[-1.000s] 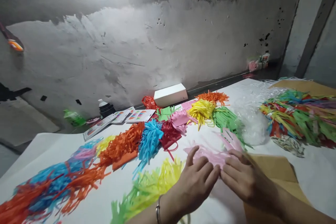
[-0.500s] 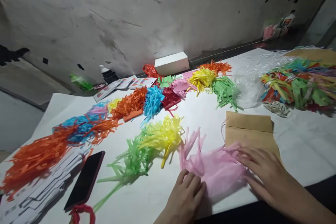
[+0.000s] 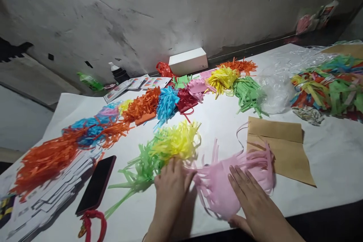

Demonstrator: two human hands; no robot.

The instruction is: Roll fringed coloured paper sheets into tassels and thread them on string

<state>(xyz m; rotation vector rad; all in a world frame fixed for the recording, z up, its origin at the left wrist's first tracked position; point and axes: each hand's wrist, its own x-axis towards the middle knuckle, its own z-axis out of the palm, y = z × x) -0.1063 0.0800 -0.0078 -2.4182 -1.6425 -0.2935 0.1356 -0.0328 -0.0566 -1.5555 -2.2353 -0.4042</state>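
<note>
A sheet of pink tissue paper [image 3: 222,185], its ends cut into fringe strips, lies on the white-covered table in front of me. My right hand [image 3: 252,198] rests flat on its middle with the fingers stretched out. At its left end, my left hand [image 3: 171,181] has its fingers closed around some pink strips, though the fingertips are partly hidden. Just beyond that hand are a yellow tissue tassel [image 3: 180,141] and a green tissue tassel [image 3: 144,162]. A brown paper piece [image 3: 279,147] lies beyond the right hand, with a thin ribbon at its left edge.
Colourful fringed bundles [image 3: 141,104] run across the table's back. At left lie a dark phone [image 3: 96,185] with a red strap and a pile of white paper strips [image 3: 53,193]. Clear plastic [image 3: 275,92] and a multicoloured tassel heap [image 3: 330,85] are at right; a white box [image 3: 188,61] is against the wall.
My left hand has moved left and forward to the pink strips. My right hand has moved left onto the pink tissue, which now lies flatter and more spread out. The view has shifted slightly.
</note>
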